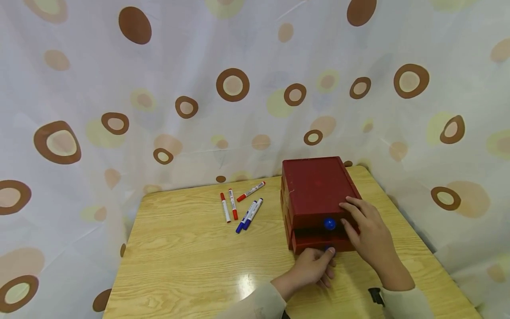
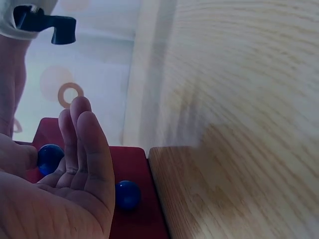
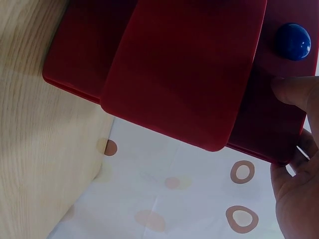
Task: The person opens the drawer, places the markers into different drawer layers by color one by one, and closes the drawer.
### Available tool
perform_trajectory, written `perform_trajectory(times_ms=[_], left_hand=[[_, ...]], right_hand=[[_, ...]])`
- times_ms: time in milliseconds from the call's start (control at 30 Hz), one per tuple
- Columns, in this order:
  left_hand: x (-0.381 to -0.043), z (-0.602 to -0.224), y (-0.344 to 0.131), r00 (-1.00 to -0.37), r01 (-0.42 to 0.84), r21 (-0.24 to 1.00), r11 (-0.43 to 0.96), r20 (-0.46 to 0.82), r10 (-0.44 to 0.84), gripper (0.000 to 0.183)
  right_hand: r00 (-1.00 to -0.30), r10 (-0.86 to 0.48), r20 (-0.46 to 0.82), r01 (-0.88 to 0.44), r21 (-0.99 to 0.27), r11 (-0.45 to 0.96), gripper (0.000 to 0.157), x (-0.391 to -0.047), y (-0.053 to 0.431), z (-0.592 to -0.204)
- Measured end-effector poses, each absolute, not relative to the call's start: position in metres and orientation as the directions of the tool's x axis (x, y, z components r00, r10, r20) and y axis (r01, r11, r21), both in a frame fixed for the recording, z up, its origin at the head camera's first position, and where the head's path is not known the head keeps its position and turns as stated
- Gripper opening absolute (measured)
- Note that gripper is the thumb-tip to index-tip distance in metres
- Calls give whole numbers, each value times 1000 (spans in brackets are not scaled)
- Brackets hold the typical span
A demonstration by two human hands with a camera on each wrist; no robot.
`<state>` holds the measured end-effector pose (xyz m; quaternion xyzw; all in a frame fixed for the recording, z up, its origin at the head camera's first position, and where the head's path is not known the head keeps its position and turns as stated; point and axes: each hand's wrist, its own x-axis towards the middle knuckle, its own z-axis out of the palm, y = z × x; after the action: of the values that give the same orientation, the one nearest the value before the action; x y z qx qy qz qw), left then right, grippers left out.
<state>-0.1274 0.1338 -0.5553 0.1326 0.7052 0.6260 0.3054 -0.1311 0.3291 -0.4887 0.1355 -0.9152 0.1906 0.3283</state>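
A dark red drawer cabinet [image 1: 318, 184] with blue knobs stands on the right part of the table. Its middle drawer [image 3: 184, 74] sticks out beyond the drawers above and below. My left hand [image 1: 308, 268] is at the front of that drawer, its thumb and fingers pinching the blue knob [image 2: 50, 159]. Another blue knob [image 2: 128, 194] shows lower down, beyond the palm. With its fingers on the top and its thumb against the front, my right hand [image 1: 368, 232] grips the cabinet's upper right edge. The top drawer's blue knob [image 1: 329, 223] is just left of that thumb.
Left of the cabinet, several markers lie on the wooden table [image 1: 179, 257]: red-capped ones such as this red marker [image 1: 225, 208], and two blue markers [image 1: 253, 214] side by side. A patterned curtain [image 1: 247, 110] hangs behind the table.
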Motion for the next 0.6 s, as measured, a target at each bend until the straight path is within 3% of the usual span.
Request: perform_trajectory(times_ms=[600], left_hand=[[-106,-553,135,-779,-219,956,195,-291,556,50]], right_hand=[[-749,-124,651,-377,-265,887,51,-132,329,-488]])
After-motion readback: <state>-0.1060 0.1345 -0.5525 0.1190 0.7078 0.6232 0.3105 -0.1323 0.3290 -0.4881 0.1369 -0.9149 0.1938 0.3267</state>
